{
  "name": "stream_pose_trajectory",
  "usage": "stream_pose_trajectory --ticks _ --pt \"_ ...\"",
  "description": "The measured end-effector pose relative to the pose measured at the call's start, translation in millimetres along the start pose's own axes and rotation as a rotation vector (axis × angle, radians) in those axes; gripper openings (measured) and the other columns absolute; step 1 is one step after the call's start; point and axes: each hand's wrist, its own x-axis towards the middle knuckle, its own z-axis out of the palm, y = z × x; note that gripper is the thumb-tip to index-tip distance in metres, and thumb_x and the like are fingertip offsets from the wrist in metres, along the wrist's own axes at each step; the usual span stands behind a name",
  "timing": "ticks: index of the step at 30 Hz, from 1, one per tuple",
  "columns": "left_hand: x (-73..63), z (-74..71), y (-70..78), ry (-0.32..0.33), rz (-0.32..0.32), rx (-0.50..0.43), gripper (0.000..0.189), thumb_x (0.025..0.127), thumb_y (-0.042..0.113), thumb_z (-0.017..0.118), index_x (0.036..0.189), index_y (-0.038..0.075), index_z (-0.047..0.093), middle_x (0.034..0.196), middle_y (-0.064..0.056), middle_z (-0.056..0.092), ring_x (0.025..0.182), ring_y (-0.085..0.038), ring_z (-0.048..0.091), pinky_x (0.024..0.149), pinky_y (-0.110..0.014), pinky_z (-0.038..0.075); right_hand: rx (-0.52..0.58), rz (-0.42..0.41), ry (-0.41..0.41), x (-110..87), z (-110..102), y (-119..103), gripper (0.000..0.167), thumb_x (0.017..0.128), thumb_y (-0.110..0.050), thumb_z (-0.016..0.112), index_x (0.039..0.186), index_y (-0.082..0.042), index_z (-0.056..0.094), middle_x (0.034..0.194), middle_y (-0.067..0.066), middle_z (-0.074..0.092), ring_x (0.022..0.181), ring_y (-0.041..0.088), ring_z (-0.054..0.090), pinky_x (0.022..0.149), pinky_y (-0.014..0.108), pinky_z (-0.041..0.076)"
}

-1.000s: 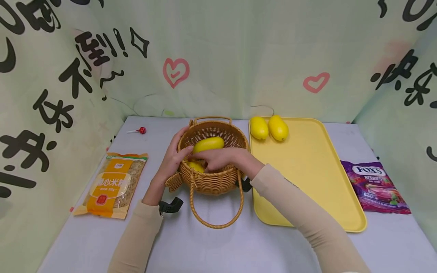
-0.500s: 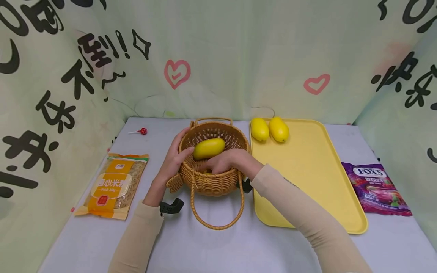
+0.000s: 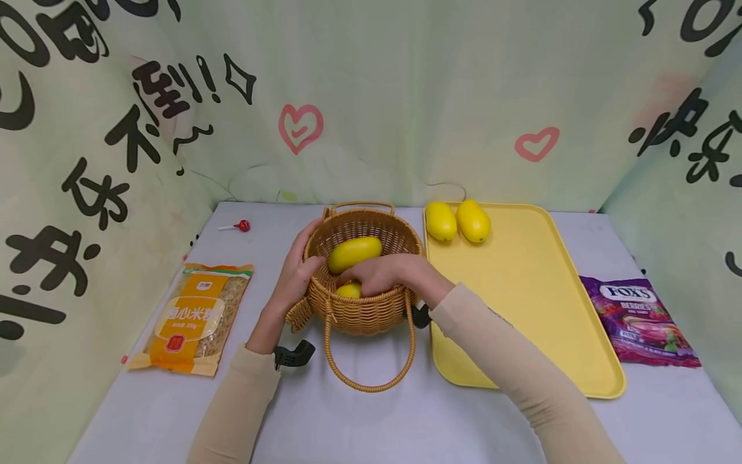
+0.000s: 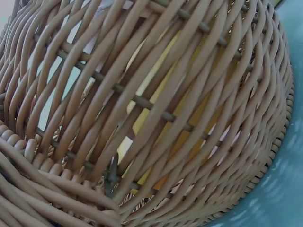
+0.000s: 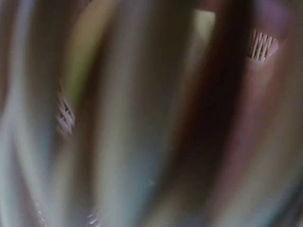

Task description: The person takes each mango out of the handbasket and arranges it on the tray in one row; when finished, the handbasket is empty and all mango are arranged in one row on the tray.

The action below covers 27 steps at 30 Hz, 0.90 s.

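A brown wicker basket (image 3: 362,317) stands on the table, its rope-like handle (image 3: 371,388) hanging down in front. My left hand (image 3: 294,274) grips its left side, thumb over the rim. Inside, toward the back, lies a long yellow fruit (image 3: 355,254). My right hand (image 3: 385,272) reaches over the rim with curled fingers around a second yellow fruit (image 3: 349,290), mostly covered by the hand. The basket weave (image 4: 156,104) fills the left wrist view, with yellow showing through the gaps. Blurred wicker strands (image 5: 137,113) block most of the right wrist view.
Two lemon-like yellow fruits (image 3: 458,221) lie at the back left corner of a yellow tray (image 3: 510,290). A purple candy bag (image 3: 643,322) lies right of it. On the left are an orange grain packet (image 3: 188,322) and a red lollipop (image 3: 243,225).
My right hand has shifted within the basket, and the lower yellow fruit now shows farther right under its fingers. The back fruit is more exposed. The left hand stays on the basket.
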Motion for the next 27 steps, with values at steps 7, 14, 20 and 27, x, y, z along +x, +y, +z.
stream_pose_trajectory --ticks 7,14,20,27 --pt "-1.1 1.3 4.6 -0.007 0.001 0.000 0.070 0.088 0.004 0.043 0.156 0.020 0.031 0.162 -0.004 0.029 0.149 -0.026 0.030 0.117 -0.057 0.031 0.002 -0.001 0.088 -8.8 -0.4 1.0 0.056 0.089 -0.007 0.053 0.144 -0.021 0.052 0.127 -0.001 0.061 0.107 0.017 0.051 0.095 0.032 0.041" --pt "-1.9 -1.0 14.3 -0.021 -0.020 0.020 0.070 0.090 0.001 0.041 0.158 0.013 0.026 0.164 -0.011 0.025 0.151 -0.030 0.024 0.121 -0.055 0.025 0.002 -0.005 0.176 -24.7 -8.4 -1.5 0.059 0.088 -0.015 0.062 0.144 -0.027 0.051 0.123 -0.005 0.061 0.106 0.019 0.052 0.094 0.036 0.043" --pt "1.6 -2.1 0.2 -0.005 -0.002 0.041 0.070 0.092 0.004 0.042 0.157 0.023 0.028 0.164 -0.002 0.026 0.152 -0.021 0.022 0.123 -0.052 0.021 -0.021 -0.016 0.247 -36.6 -12.6 3.8 0.062 0.085 -0.017 0.063 0.145 -0.027 0.050 0.128 -0.004 0.060 0.106 0.019 0.053 0.091 0.036 0.043" --pt "0.8 0.1 0.3 -0.002 0.027 0.053 0.068 0.091 0.005 0.042 0.156 0.022 0.030 0.163 -0.002 0.028 0.152 -0.020 0.021 0.124 -0.053 0.018 0.021 -0.007 0.332 -47.8 -16.2 12.2 0.072 0.081 -0.013 0.063 0.150 -0.019 0.045 0.146 0.001 0.052 0.116 0.020 0.051 0.098 0.037 0.043"
